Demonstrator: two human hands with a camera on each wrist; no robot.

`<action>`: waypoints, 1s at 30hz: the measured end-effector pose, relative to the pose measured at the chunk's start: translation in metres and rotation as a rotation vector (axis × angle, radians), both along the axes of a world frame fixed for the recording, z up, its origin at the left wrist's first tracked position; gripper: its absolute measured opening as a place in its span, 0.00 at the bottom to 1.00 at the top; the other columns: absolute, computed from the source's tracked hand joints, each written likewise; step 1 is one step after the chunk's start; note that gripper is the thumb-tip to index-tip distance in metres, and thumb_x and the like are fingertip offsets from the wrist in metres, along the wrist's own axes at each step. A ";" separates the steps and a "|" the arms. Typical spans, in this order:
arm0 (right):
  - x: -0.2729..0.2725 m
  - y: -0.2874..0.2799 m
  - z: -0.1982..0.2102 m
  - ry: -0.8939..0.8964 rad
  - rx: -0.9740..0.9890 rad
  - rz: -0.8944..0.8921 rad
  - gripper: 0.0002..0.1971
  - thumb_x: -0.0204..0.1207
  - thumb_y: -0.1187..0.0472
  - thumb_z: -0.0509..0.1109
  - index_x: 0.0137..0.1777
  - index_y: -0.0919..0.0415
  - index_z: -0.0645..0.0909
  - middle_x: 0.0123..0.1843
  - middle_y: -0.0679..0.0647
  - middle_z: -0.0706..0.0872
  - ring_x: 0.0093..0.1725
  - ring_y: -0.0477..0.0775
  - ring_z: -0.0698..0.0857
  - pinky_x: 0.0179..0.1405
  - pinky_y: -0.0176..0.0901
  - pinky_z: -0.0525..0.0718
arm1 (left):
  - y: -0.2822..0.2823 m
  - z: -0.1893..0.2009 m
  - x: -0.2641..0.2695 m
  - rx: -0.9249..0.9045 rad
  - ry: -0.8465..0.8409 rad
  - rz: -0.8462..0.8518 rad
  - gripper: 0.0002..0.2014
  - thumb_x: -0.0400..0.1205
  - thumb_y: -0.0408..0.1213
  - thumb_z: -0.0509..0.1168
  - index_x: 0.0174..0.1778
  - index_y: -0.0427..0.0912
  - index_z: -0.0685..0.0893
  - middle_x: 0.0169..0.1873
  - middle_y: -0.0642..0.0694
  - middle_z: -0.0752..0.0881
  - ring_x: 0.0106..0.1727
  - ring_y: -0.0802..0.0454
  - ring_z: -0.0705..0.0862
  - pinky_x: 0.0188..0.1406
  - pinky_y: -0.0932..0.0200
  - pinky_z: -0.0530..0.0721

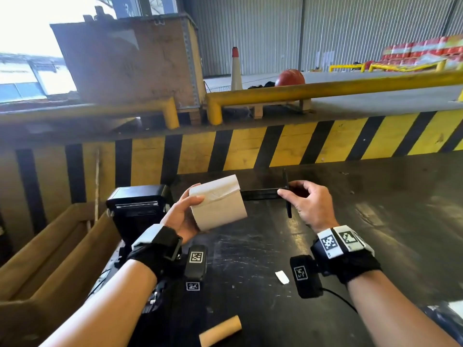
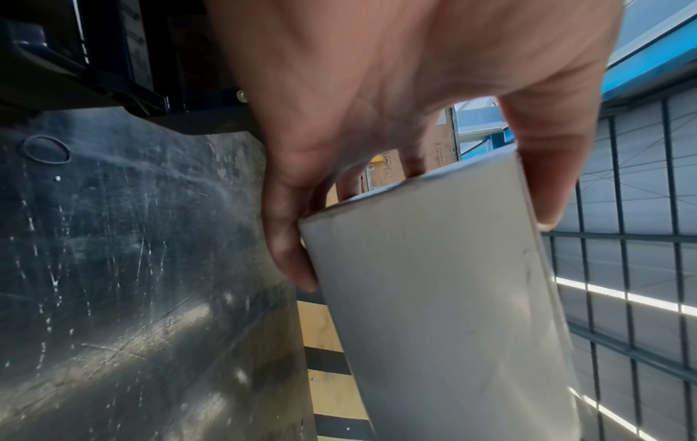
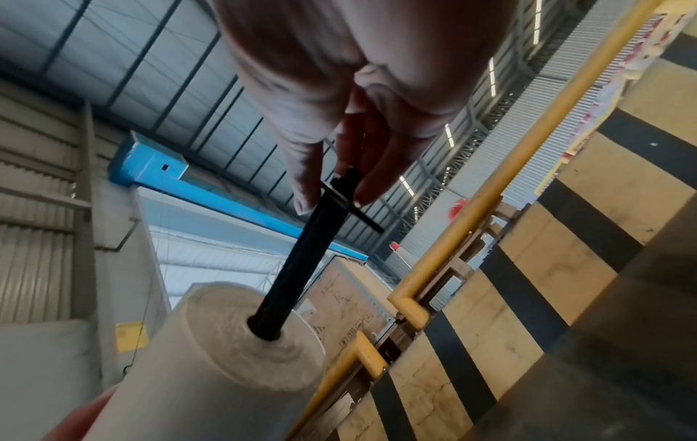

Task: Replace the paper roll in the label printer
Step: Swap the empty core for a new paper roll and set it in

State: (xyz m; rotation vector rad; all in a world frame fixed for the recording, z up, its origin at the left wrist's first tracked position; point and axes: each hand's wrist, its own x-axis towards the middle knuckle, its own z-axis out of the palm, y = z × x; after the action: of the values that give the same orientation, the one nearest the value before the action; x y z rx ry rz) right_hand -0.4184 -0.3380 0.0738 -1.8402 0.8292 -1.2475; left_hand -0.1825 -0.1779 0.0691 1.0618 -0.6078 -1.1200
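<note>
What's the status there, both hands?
Left hand grips new paper roll. Right hand pinches black spindle, tip inside roll's core. Printer waiting, path unobstructed.

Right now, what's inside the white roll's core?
The black spindle enters the white roll core, pinched by the right hand. How far it reaches inside is hidden.

Daylight glare upper left; edges warped; wrist views perhaps motion-blurred.
</note>
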 end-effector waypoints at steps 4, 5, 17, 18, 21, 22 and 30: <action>0.008 0.008 0.004 0.031 0.000 0.054 0.15 0.63 0.51 0.80 0.46 0.58 0.88 0.41 0.51 0.90 0.44 0.48 0.87 0.48 0.39 0.84 | -0.004 0.000 -0.006 0.005 0.010 -0.033 0.33 0.58 0.40 0.72 0.61 0.58 0.77 0.60 0.42 0.80 0.57 0.37 0.79 0.38 0.43 0.86; 0.013 0.010 0.002 0.044 0.020 0.085 0.16 0.63 0.51 0.80 0.48 0.58 0.87 0.43 0.52 0.90 0.45 0.49 0.88 0.49 0.40 0.84 | -0.006 0.000 -0.008 0.003 0.010 -0.044 0.33 0.58 0.40 0.72 0.62 0.58 0.77 0.60 0.43 0.80 0.57 0.38 0.79 0.38 0.42 0.87; 0.034 0.033 -0.038 0.006 0.476 0.369 0.16 0.79 0.58 0.64 0.66 0.58 0.75 0.60 0.59 0.84 0.59 0.56 0.82 0.49 0.49 0.84 | -0.013 -0.019 -0.021 0.009 0.039 -0.097 0.34 0.58 0.37 0.72 0.63 0.56 0.76 0.61 0.43 0.80 0.58 0.39 0.80 0.54 0.38 0.80; 0.035 0.037 -0.037 0.015 0.566 0.395 0.17 0.80 0.55 0.63 0.67 0.55 0.74 0.60 0.59 0.82 0.58 0.55 0.81 0.47 0.48 0.83 | -0.013 -0.021 -0.021 0.005 0.042 -0.098 0.34 0.58 0.37 0.72 0.63 0.56 0.76 0.61 0.42 0.80 0.58 0.39 0.79 0.54 0.38 0.80; 0.037 0.049 -0.032 0.023 0.713 0.437 0.17 0.80 0.47 0.59 0.65 0.50 0.75 0.62 0.57 0.81 0.57 0.55 0.81 0.45 0.49 0.84 | -0.011 -0.025 -0.025 0.017 0.024 -0.091 0.39 0.58 0.38 0.72 0.68 0.54 0.73 0.63 0.41 0.78 0.58 0.39 0.79 0.51 0.40 0.81; 0.038 0.053 -0.029 0.019 0.760 0.440 0.19 0.80 0.44 0.58 0.65 0.50 0.76 0.63 0.56 0.82 0.57 0.55 0.82 0.43 0.49 0.86 | -0.010 -0.026 -0.025 0.020 0.020 -0.086 0.40 0.58 0.38 0.72 0.70 0.54 0.71 0.64 0.41 0.78 0.57 0.39 0.79 0.49 0.41 0.82; 0.036 0.075 -0.035 0.038 0.867 0.520 0.28 0.70 0.41 0.69 0.66 0.55 0.72 0.65 0.60 0.80 0.57 0.59 0.84 0.47 0.62 0.89 | 0.016 -0.048 -0.035 0.065 -0.028 -0.064 0.36 0.59 0.40 0.72 0.65 0.59 0.72 0.63 0.42 0.76 0.60 0.37 0.77 0.43 0.41 0.85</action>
State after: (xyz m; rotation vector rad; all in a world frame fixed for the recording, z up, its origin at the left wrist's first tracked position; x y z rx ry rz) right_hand -0.3829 -0.2626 0.0391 -1.2335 0.6873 -0.4063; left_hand -0.2171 -0.1622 0.0214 1.1218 -0.6353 -1.1892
